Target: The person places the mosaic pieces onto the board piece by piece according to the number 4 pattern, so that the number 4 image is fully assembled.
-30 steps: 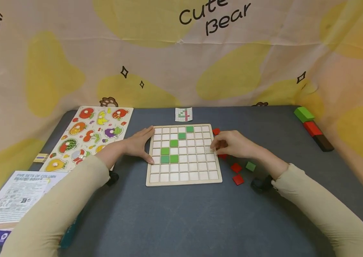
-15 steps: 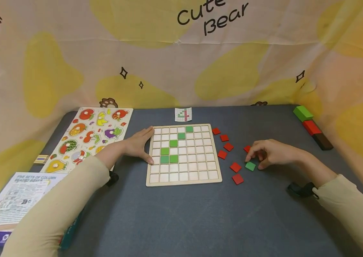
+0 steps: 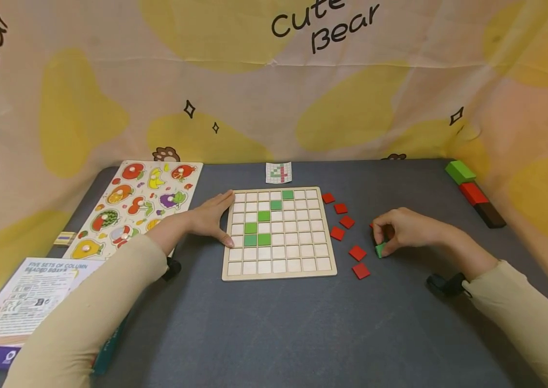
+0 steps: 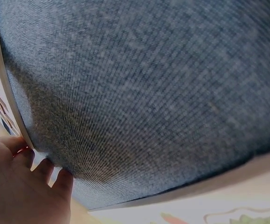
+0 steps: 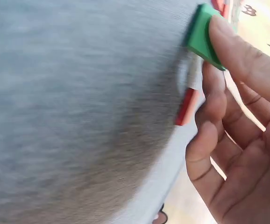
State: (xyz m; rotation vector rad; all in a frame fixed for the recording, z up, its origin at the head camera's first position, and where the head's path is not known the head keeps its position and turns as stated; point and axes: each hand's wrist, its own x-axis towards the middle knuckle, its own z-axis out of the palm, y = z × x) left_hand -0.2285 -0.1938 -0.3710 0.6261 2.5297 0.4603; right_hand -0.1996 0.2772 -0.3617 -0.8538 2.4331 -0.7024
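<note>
My left hand (image 3: 209, 218) rests along the left edge of a wooden grid board (image 3: 279, 278) with thumb and fingers spread; in the left wrist view, its fingers (image 4: 62, 184) touch the pale edge. Several green squares, one of them a green square (image 3: 264, 239), fill a diagonal and part of a row on the board. To the right of the board, my right hand (image 3: 407, 229) pinches a green square tile (image 5: 202, 37) between thumb and fingers, tilted on edge. A red tile (image 5: 187, 106) lies just beyond it, mostly hidden by the fingers in the head view.
Several red tiles, such as this red tile (image 3: 357, 253), lie between board and right hand. A small pattern card (image 3: 279, 173) lies behind the board. A fruit puzzle board (image 3: 104, 220) and a printed box (image 3: 21, 307) are at left. Coloured blocks (image 3: 473, 194) line the right edge.
My right hand has moved from the board's right edge out to the green tile, then pinched it and tipped it up. My left hand has stayed at the board.
</note>
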